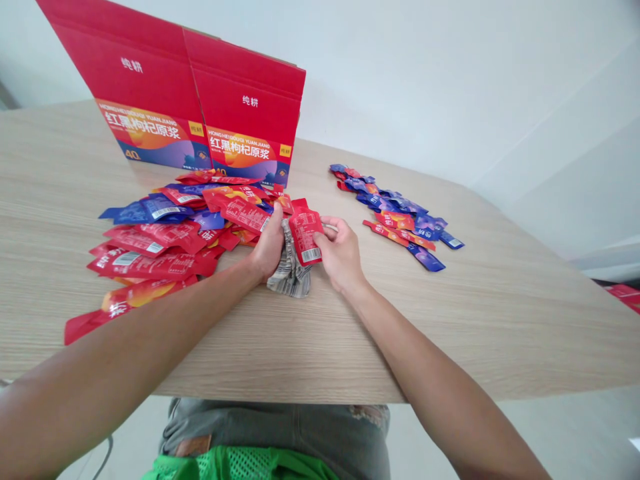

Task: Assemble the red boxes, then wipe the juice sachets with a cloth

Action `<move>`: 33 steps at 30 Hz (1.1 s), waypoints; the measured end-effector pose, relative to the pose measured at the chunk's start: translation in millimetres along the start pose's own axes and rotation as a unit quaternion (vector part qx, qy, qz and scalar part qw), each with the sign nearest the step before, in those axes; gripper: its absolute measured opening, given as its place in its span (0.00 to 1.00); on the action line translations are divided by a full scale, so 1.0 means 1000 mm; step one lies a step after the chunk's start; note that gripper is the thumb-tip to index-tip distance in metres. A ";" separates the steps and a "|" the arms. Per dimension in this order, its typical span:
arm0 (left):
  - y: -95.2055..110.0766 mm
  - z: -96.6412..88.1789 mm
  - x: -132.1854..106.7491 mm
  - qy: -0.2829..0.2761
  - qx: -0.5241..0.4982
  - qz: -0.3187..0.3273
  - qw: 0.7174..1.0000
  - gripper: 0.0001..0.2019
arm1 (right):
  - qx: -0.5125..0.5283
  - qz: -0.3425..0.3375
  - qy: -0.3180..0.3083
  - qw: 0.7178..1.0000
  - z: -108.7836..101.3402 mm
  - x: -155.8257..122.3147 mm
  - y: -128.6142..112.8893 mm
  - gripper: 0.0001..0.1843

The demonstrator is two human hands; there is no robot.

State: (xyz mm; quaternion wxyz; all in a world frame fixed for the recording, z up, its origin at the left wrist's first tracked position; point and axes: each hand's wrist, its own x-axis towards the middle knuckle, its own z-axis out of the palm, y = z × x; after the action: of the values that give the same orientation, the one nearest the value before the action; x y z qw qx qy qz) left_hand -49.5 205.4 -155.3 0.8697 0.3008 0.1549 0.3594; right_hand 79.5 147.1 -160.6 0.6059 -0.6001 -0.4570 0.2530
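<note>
My right hand (343, 255) pinches the edge of a red sachet (306, 233), its printed back and barcode turned up. Crumpled under and beside that sachet is a grey-and-white striped cloth (290, 275). Closed on the cloth from the left is my left hand (270, 243), thumb upward; its fingertips are hidden behind the cloth. Right beside my left hand spreads a loose pile of red and blue sachets (165, 235), several overlapping one another.
Behind the pile stands a red printed carton (245, 100), close to the white wall. A second group of sachets (395, 212) lies in a slanting row at the right. The wooden table's front edge (280, 393) runs just before my lap.
</note>
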 end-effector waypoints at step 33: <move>0.004 0.019 -0.012 -0.004 -0.084 -0.062 0.995 0.45 | 0.055 0.118 0.005 0.991 -0.020 0.017 -0.055 0.31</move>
State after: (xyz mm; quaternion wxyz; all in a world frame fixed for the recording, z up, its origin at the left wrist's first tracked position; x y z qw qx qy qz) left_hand -50.9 191.4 -137.4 0.9131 0.2178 0.1393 0.3153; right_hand 91.3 143.2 -101.2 0.6061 -0.6170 -0.3652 0.3444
